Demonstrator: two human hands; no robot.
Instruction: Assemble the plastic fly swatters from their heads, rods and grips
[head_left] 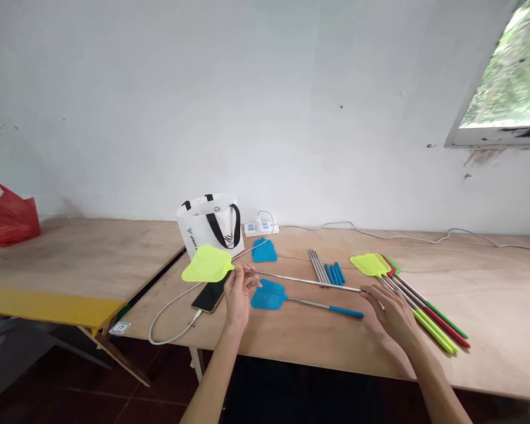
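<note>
While hands (239,288) (389,307) hold swatter (207,264), bag (203,231) reads unclearly.

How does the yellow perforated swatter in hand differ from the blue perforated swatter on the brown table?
The yellow perforated swatter is held in the left hand and right hand; the blue perforated swatter lies on the brown table. The yellow one's silver rod looks longer than the blue one's. Both have broad heads with holes.

Wooden table (490,277) with blue swatter (309,302), phone (211,296), bag (197,232)
</note>
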